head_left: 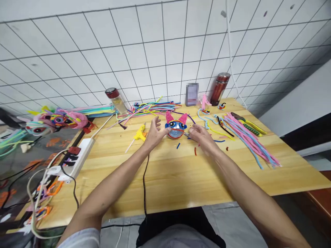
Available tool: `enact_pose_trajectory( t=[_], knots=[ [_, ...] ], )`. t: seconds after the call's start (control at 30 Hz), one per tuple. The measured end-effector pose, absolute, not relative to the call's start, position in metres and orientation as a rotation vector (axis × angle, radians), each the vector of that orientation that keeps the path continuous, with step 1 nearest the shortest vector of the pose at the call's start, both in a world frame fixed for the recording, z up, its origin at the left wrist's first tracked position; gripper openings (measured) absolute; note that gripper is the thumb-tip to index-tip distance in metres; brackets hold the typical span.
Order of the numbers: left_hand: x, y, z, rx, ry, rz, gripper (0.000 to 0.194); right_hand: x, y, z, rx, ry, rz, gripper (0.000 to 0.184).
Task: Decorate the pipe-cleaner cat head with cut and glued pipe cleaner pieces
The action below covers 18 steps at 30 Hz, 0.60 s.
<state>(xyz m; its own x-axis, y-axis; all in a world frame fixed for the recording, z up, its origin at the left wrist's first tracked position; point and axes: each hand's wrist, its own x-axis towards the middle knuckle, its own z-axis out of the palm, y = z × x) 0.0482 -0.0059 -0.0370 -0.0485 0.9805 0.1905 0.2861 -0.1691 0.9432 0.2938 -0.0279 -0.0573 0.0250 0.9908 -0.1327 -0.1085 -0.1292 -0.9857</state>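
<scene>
A pipe-cleaner animal face [176, 130] with pink ears, blue-rimmed eyes and a red outline around a shiny clear middle is between my hands on the table. My left hand [155, 133] is at its left side, fingers raised and apart, with the thumb touching its edge. On the other side, my right hand [201, 135] has its fingers drawn together. A small dark tip shows at those fingers, too small to name. Left of my left hand lies a yellow glue gun [140, 133] with a white glue stick. Short blue [178, 146] and red pipe-cleaner scraps [195, 151] lie nearby.
Pink and blue pipe cleaners [249, 139] lie to the right beside pliers [252, 125]. Against the wall stand a glass bottle [117, 101], a phone [192, 94] and a red flask [220, 89]. A power strip [82, 156] and finished figures [60, 120] are at left.
</scene>
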Motion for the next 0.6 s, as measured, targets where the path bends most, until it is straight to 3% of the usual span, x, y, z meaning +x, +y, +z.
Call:
enact_pose_trajectory(
  t=[0.1, 0.2, 0.37, 0.6],
  knots=[
    [0.048, 0.008, -0.053, 1.492, 1.350, 1.114, 0.112, 0.286, -0.024, -0.067, -1.183, -0.989, 1.428, 0.067],
    [0.053, 0.016, -0.063, 1.499, 1.247, 1.046, 0.118, 0.279, -0.023, -0.074, -1.136, -0.977, 1.475, 0.062],
    [0.053, 0.018, -0.065, 1.582, 1.208, 0.983, 0.099, 0.273, -0.025, -0.079, -1.062, -1.007, 1.497, 0.054],
    [0.047, -0.019, -0.063, 1.640, 1.346, 1.094, 0.079, 0.269, -0.038, -0.081, -1.029, -1.073, 1.418, 0.072]
  ],
)
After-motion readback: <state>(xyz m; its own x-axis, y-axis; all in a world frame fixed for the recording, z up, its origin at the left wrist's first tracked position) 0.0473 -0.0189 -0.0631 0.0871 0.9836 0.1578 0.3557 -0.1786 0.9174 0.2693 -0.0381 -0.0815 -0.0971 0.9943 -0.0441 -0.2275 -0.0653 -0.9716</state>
